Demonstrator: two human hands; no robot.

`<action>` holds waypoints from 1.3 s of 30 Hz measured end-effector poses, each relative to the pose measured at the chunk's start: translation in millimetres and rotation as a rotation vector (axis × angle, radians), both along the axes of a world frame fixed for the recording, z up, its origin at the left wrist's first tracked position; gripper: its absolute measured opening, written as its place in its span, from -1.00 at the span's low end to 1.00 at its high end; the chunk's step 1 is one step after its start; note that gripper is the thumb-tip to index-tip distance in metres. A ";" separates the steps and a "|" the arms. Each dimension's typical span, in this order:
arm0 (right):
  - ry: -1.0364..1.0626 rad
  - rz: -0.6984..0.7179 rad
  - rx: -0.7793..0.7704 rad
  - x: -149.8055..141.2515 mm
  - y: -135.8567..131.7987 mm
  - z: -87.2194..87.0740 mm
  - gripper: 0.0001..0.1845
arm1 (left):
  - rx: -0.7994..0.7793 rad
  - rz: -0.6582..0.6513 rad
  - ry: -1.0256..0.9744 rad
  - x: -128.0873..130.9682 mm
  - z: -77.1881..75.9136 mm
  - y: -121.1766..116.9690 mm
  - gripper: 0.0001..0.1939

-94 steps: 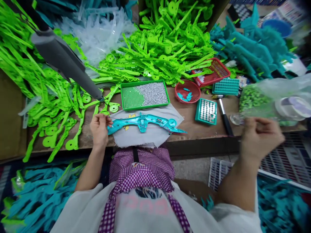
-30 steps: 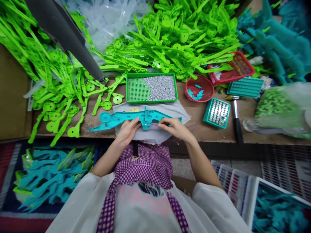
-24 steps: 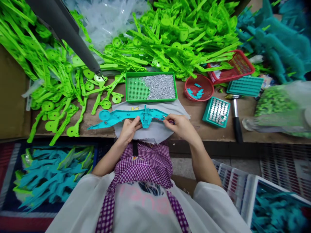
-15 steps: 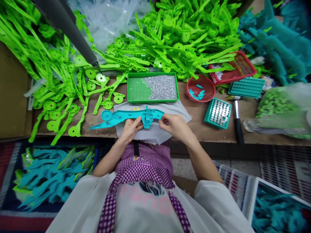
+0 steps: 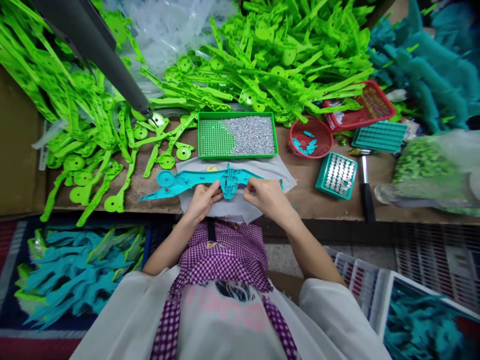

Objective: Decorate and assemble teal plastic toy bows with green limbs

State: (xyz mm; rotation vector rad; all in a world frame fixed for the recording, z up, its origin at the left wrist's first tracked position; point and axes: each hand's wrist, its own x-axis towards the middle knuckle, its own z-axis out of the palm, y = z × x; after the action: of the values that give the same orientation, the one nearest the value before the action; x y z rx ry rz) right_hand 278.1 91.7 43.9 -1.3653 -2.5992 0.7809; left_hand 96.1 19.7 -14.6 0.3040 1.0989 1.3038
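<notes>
A long turquoise plastic part [image 5: 198,177] lies over a grey cloth [image 5: 240,209] at the bench's near edge, its ribbed inner side up. It has a round disc near the left end and a raised cross-piece at its middle. My left hand [image 5: 204,200] grips its lower edge just left of the cross-piece, thumb on top. My right hand [image 5: 268,197] is closed in a pinch over the right portion, covering much of it. Whatever lies between those fingertips is hidden. Small turquoise bits show past the right hand's far side.
Behind the cloth stands a green tray [image 5: 201,135] of small metal pieces. A red basket [image 5: 310,137] with turquoise bits, a teal block [image 5: 336,175] of silvery discs and a hammer [image 5: 366,185] sit rightward. Lime-green parts [image 5: 277,55] pile behind; a dark tool arm [image 5: 112,65] hangs upper left.
My right hand has turned and curled its fingers more tightly, shifting slightly down. Parts of the turquoise piece now show beyond it. My left hand keeps its grip.
</notes>
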 end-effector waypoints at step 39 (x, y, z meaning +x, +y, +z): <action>-0.166 0.038 0.039 -6.7 -9.4 -18.6 -0.67 | -0.050 -0.108 0.069 -9.5 -8.9 -3.4 -0.59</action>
State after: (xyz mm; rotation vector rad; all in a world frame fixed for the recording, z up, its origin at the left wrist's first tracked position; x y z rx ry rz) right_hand 271.4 82.3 25.2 -1.4313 -2.7577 0.6439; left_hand 86.6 16.3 -23.5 0.3686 1.1556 1.1756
